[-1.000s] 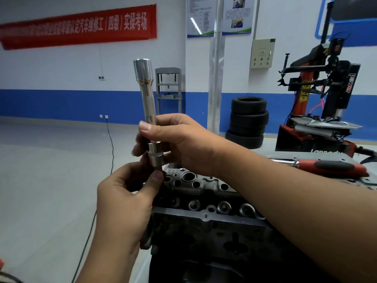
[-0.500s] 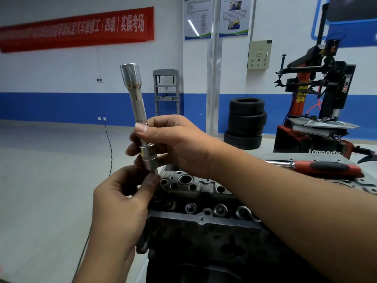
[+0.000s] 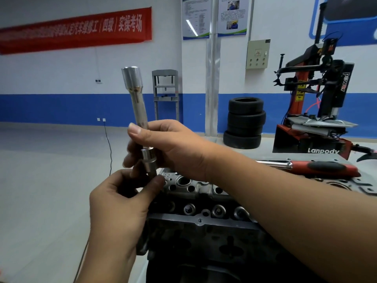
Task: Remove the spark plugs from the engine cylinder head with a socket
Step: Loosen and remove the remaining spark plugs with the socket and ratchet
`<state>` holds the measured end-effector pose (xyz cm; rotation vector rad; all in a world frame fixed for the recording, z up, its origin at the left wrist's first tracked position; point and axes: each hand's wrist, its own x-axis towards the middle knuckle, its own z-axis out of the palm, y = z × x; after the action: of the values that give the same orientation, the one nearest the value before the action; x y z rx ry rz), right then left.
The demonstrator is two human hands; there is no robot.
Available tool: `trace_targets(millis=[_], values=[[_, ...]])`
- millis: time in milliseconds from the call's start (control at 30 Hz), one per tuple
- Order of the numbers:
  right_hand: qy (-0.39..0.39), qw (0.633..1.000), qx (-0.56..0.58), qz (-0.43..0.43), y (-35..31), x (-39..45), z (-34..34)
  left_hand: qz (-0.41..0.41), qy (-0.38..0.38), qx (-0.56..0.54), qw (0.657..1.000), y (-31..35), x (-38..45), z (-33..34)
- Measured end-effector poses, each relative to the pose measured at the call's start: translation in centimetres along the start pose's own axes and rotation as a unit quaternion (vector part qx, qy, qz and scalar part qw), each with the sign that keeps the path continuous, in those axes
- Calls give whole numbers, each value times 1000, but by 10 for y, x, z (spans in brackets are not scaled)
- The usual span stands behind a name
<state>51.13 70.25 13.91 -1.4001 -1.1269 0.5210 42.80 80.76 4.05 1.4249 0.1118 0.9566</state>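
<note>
Above the near end of the cylinder head [image 3: 204,203], my right hand [image 3: 173,148] grips the long socket [image 3: 135,99], now tipped further left, left hand [image 3: 122,201] pinching its lower adapter [image 3: 150,160]; tool assembled, no plug well entered yet.

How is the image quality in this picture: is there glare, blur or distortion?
Head view: wide-angle bending curves the wall edges; ceiling-light glare streaks the poster; the banner text is soft; highlights shine on the socket, which the right hand and left hand hold sharply enough.
</note>
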Motion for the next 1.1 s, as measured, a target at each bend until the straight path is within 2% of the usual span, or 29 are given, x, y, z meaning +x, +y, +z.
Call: trace_targets(millis=[100, 233, 367, 567, 700, 800, 900, 1100], values=[[-2, 1000, -3, 5, 0, -3, 4, -6, -4, 13, 1000, 2, 0, 0], [51, 998, -37, 11, -4, -5, 14, -34, -88, -15, 995, 5, 1, -2], [111, 993, -48, 13, -8, -4, 26, -30, -138, 22, 990, 11, 3, -5], [221, 972, 70, 28, 14, -8, 49, -40, -98, 34, 994, 15, 8, -9], [279, 957, 79, 11, 20, -11, 53, -30, -55, 32, 997, 17, 6, -6], [289, 953, 87, 23, 15, -15, 54, -5, -74, 75, 994, 21, 4, -6], [293, 945, 141, 30, 17, -16, 63, -3, -96, 98, 991, 24, 4, -7], [324, 937, 128, 11, 17, -18, 73, -5, -39, 101, 994, 26, -2, -5]])
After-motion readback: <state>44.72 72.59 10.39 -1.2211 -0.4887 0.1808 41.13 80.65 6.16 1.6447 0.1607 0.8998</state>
